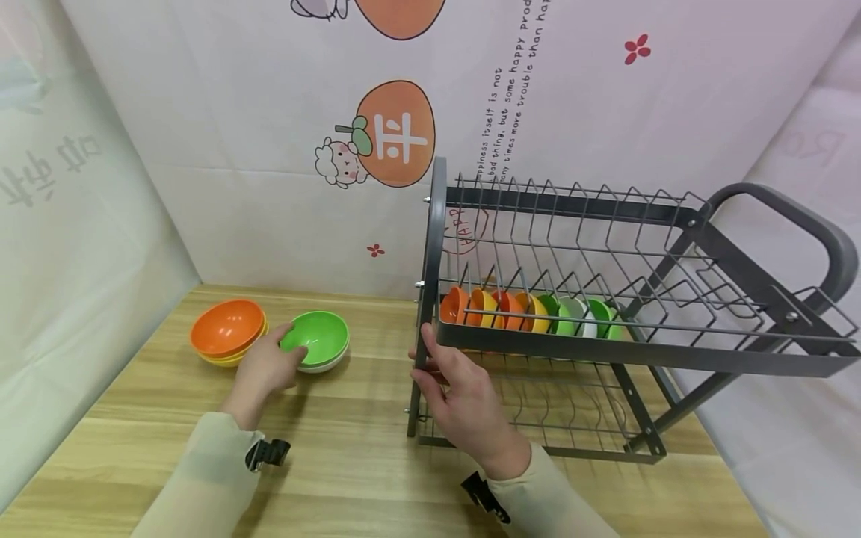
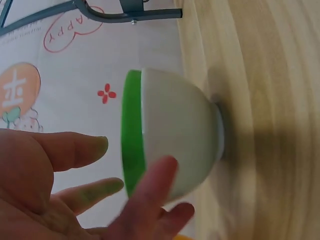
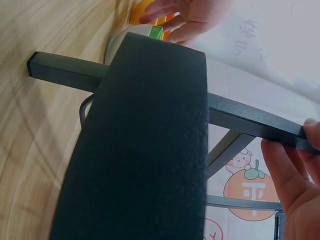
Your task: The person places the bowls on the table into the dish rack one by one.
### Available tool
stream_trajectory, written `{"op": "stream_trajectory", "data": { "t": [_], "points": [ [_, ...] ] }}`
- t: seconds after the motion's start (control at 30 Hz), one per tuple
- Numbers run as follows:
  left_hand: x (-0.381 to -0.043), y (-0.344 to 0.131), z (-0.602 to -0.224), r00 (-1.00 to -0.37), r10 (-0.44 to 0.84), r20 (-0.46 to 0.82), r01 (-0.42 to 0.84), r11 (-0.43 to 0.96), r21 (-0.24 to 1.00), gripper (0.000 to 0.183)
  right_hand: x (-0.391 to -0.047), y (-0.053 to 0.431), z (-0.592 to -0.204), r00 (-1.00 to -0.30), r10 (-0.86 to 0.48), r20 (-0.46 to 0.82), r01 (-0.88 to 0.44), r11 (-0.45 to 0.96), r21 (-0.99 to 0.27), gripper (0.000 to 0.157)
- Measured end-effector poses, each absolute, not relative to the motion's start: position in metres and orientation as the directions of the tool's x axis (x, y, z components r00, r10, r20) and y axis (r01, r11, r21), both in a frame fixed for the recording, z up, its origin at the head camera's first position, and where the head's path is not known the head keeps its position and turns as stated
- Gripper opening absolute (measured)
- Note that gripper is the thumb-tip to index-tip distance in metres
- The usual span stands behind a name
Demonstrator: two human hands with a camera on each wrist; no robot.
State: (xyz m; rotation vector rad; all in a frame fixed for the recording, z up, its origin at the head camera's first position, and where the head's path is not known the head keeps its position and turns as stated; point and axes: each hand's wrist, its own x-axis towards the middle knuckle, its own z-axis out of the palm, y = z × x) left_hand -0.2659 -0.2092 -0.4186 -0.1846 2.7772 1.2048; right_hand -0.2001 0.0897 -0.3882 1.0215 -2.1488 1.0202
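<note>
A green bowl (image 1: 321,336) sits nested in a white bowl (image 1: 327,365) on the table. My left hand (image 1: 270,362) is at their left side, its fingers spread about the rim; the left wrist view shows the white bowl's side (image 2: 175,125) with fingers loosely extended beside it. Left of the hand stands an orange bowl (image 1: 227,327) stacked on a yellow bowl (image 1: 232,360). My right hand (image 1: 464,396) grips the front left upright of the dark grey dish rack (image 1: 572,351) between thumb and fingers, as the right wrist view also shows.
Orange, yellow, green and white bowls stand in a row on the rack's lower tier, including an orange bowl (image 1: 454,305). The rack's upper wire tier (image 1: 558,246) overhangs them, and a curved handle (image 1: 800,217) juts out at right. Behind hangs a printed cloth (image 1: 269,164).
</note>
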Motion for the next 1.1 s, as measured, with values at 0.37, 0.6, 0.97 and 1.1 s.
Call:
{"op": "stream_trajectory", "data": {
  "t": [0.37,0.6,0.97,1.1],
  "points": [
    [-0.275,-0.214,-0.435,-0.965,-0.117,-0.237,-0.264,0.386,0.884,0.059,-0.199,0.090,-0.388,-0.576,-0.402,0.712,-0.803,0.443,-0.399,0.085],
    [-0.280,-0.214,-0.440,-0.964,-0.132,-0.233,-0.266,0.387,0.883,0.060,-0.199,0.090,-0.387,-0.575,-0.411,0.708,-0.802,0.453,-0.388,0.085],
    [-0.281,-0.215,-0.442,-0.966,-0.110,-0.233,-0.257,0.366,0.894,0.058,-0.199,0.090,-0.387,-0.558,-0.418,0.716,-0.811,0.456,-0.366,0.081],
    [-0.280,-0.216,-0.442,-0.966,-0.108,-0.233,-0.256,0.341,0.904,0.059,-0.200,0.090,-0.387,-0.557,-0.418,0.718,-0.813,0.454,-0.366,0.079]
  ]
}}
